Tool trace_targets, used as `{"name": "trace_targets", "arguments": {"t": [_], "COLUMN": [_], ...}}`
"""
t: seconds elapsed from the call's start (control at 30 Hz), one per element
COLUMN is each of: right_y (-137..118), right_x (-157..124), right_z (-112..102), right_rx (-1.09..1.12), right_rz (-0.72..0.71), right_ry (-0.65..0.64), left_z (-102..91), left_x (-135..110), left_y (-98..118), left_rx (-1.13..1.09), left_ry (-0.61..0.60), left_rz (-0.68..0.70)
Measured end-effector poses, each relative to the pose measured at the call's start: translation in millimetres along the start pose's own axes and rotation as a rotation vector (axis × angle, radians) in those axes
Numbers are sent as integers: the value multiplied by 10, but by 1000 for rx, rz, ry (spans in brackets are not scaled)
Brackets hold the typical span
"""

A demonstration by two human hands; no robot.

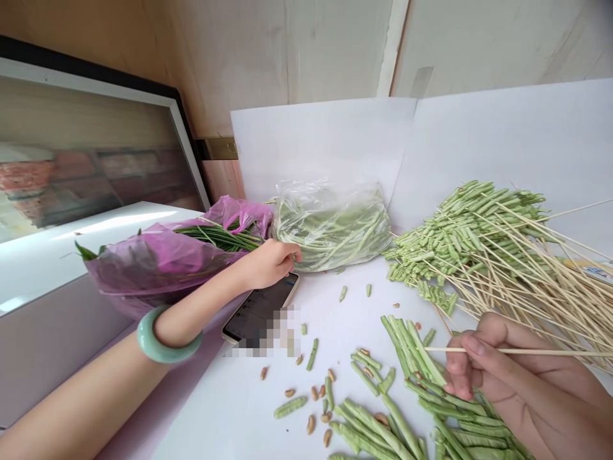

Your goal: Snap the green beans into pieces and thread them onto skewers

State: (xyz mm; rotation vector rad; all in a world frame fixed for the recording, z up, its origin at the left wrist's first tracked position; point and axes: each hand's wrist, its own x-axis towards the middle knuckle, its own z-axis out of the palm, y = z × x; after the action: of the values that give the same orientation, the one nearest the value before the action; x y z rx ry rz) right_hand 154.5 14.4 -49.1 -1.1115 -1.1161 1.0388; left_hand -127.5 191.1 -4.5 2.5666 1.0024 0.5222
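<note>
My right hand [507,377] pinches a thin bamboo skewer [541,351] that runs off to the right, just above a loose heap of long green beans [407,396] on the white table. My left hand [271,262], with a pale green bangle [163,342] on the wrist, reaches forward with curled fingers to the clear plastic bag of green beans [335,223], fingertips at the bag's lower left edge. Below that hand lies a phone [261,306]. Whether the left fingers grip anything is hidden.
A pile of skewered bean pieces [479,236] on bamboo sticks fills the right side. A purple bag of thin green stalks [167,262] lies at the left. Cut bean bits and brown seeds [313,409] are scattered on the table. White boards stand behind.
</note>
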Motion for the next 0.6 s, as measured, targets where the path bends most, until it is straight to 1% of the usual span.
{"name": "trace_targets", "arguments": {"t": [0.13,0.33,0.47,0.6], "right_y": [25,-8,-40,-33], "right_x": [-17,-32,-23,-30], "right_z": [-22,22,59,52], "right_rx": [-6,-16,-9,-15], "right_rz": [23,20,-10,24], "right_ry": [-3,-7,17,23], "left_z": [70,124,158,162], "left_x": [12,18,20,25], "left_y": [-66,-102,-112,-115], "left_rx": [52,94,99,90], "left_ry": [-54,-79,-90,-61], "left_rz": [55,92,120,141]}}
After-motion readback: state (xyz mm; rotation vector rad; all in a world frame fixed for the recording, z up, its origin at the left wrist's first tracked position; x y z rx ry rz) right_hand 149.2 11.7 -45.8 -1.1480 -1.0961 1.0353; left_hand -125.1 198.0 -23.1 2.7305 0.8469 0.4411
